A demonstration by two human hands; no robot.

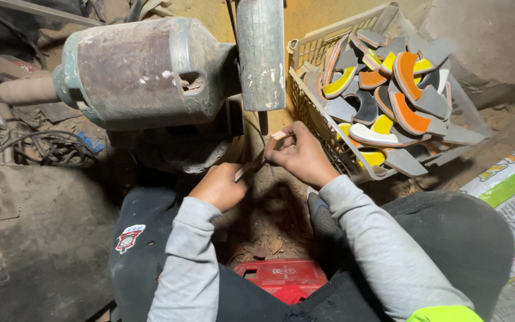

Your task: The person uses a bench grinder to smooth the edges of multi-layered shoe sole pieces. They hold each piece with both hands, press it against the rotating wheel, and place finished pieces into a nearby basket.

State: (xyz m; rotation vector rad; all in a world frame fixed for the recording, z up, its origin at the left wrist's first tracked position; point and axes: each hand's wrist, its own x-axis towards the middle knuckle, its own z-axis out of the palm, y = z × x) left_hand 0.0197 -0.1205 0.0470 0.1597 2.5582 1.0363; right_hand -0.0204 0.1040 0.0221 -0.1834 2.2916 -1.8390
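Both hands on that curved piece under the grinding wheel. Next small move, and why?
Probably raise the curved piece slightly toward the wheel. Both the left hand and the right hand pinch it just beneath the wheel's lower edge, and it appears not yet touching. Contact is hard to judge in this view.

Single head-worn view, looking steeply down over the person's own forearms and lap from close range. Facing forward toward a grinding machine [150,71] at top left (motor housing fills that quarter) and a plastic basket [314,53] at top right.
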